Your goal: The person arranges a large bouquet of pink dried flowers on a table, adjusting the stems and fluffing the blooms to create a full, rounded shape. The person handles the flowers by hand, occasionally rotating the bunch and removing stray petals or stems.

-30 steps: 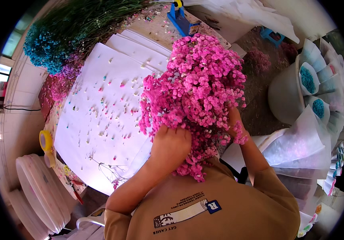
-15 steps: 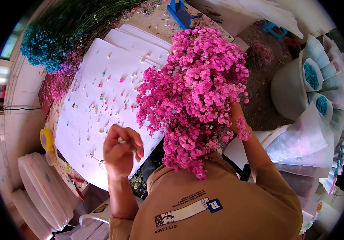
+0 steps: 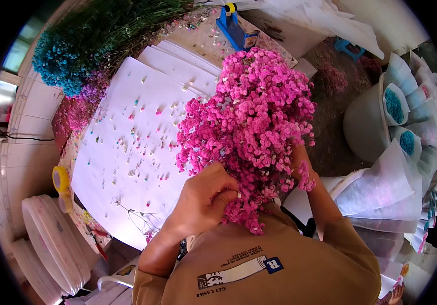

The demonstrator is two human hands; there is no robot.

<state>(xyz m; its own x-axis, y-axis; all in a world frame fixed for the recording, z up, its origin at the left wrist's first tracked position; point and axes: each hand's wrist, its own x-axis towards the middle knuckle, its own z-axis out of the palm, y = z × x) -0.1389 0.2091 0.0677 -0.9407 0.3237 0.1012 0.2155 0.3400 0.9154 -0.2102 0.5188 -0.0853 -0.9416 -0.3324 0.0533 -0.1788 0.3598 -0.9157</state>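
Note:
A big bunch of bright pink dried flowers (image 3: 259, 107) stands in front of my chest, its small round blossoms packed in clusters. My right hand (image 3: 298, 158) is closed at the right side of the bunch; blossoms cover most of its fingers, and the stems are hidden. My left hand (image 3: 203, 195) is at the lower left of the bunch, thumb and fingers pinched together. A tiny whitish bit shows at the fingertips, too small to name. Left of the bunch, white paper sheets (image 3: 114, 127) lie on the table, strewn with loose blossoms and a thin sprig (image 3: 136, 216).
Teal flowers (image 3: 61, 63) with long green stems lie at the far left. A blue tape dispenser (image 3: 236, 30) stands at the table's far edge. Yellow tape (image 3: 61, 179) and red-handled pliers (image 3: 99, 244) lie near the left edge. A grey bucket (image 3: 363, 117) of wrapped bouquets stands right.
My left hand has moved right, from above the paper to the lower left of the pink bunch, and its fingers have pinched together. My right hand stays at the bunch.

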